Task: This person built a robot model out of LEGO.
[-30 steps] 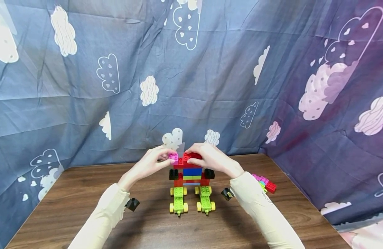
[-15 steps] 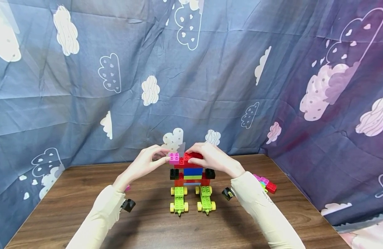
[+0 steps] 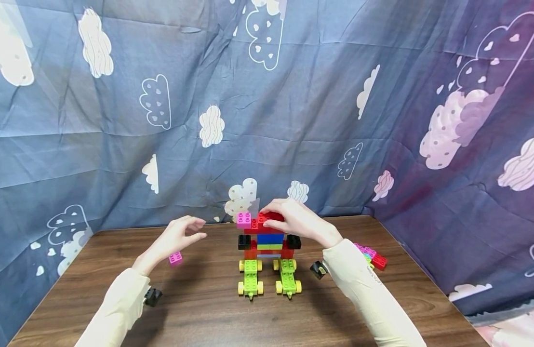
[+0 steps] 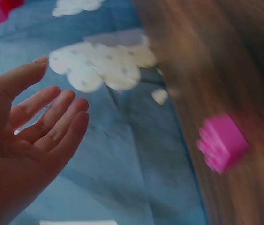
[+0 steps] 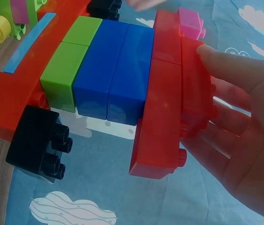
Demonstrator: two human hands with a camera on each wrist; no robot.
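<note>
In the middle of the table stands a figure built of toy building bricks (image 3: 270,239), blue and green in its centre, red above and below, with black bricks at the sides. Its base is two lime-green wheeled bricks (image 3: 251,280). On its top left sits a pink brick (image 3: 244,220). My right hand (image 3: 295,219) holds the red brick (image 5: 195,89) at the top, thumb on one side and fingers on the other. Off to the left, my left hand (image 3: 180,237) is in the air with nothing in it, near a loose pink brick (image 4: 225,140) lying on the table.
To the right, partly behind the right sleeve, lies a small group of pink, green and red bricks (image 3: 379,261). The wooden table (image 3: 215,313) ends at a blue cloud-patterned cloth (image 3: 119,168) behind and on the right.
My left hand has let go of the pink brick on the figure and moved left and down, uncovering the loose pink brick. The right hand stays on the red brick.
</note>
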